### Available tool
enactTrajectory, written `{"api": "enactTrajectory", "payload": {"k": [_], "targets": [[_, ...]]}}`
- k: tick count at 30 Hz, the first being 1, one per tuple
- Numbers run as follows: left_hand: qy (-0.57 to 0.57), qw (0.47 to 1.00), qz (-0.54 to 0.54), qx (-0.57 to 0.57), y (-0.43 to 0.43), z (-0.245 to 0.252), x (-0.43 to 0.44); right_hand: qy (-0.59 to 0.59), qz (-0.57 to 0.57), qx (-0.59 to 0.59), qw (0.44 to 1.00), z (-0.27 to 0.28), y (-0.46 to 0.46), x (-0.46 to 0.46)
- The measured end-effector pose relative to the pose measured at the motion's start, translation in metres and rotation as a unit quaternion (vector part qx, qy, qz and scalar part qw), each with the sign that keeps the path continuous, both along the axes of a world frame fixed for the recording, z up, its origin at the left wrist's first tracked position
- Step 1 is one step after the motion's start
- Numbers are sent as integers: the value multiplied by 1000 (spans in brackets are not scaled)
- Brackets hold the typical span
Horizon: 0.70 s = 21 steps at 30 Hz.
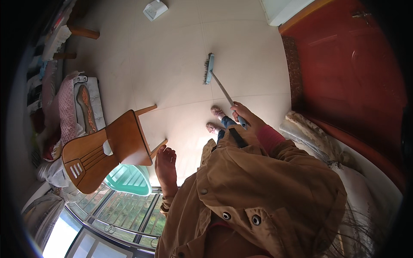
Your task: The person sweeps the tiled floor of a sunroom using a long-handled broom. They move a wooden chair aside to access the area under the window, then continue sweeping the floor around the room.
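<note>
My right hand (244, 115) grips the grey end of a long-handled floor brush (222, 87). The brush's light-blue head (210, 66) with dark bristles is out on the pale tiled floor (171, 64), ahead of my feet. Bristles point to the left. My left hand (166, 166) hangs free at my side with loosely bent fingers, holding nothing. Close to its left is a brown wooden chair (127, 138), one chair leg appearing just beside the fingertips. Below the chair seat, a mint-green plastic basin (130, 180) is partly hidden.
A white dustpan-like container (155, 9) lies at the far floor edge. To the right are a red door (348, 64) and wrapped bundles (309, 135) against the wall. Pink quilted cloth (67, 106) and a white cushioned item (96, 100) are at left. A metal railing (125, 209) stands by the window.
</note>
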<state>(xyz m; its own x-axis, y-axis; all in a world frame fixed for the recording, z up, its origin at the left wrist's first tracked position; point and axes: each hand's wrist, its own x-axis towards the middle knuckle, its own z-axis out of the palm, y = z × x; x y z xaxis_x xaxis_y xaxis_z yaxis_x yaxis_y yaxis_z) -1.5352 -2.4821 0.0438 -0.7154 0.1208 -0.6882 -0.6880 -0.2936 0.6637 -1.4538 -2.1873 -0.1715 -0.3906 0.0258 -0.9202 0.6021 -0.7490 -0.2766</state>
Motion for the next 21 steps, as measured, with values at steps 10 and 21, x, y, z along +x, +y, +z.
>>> {"api": "enactTrajectory", "payload": {"k": [10,21], "targets": [[32,990,-138,13,60,-16,0,-135,-59,223,964,-28,101,209],[6,985,-168,-41,159,-7,4,-128,-100,171,972,-99,131,145]]}}
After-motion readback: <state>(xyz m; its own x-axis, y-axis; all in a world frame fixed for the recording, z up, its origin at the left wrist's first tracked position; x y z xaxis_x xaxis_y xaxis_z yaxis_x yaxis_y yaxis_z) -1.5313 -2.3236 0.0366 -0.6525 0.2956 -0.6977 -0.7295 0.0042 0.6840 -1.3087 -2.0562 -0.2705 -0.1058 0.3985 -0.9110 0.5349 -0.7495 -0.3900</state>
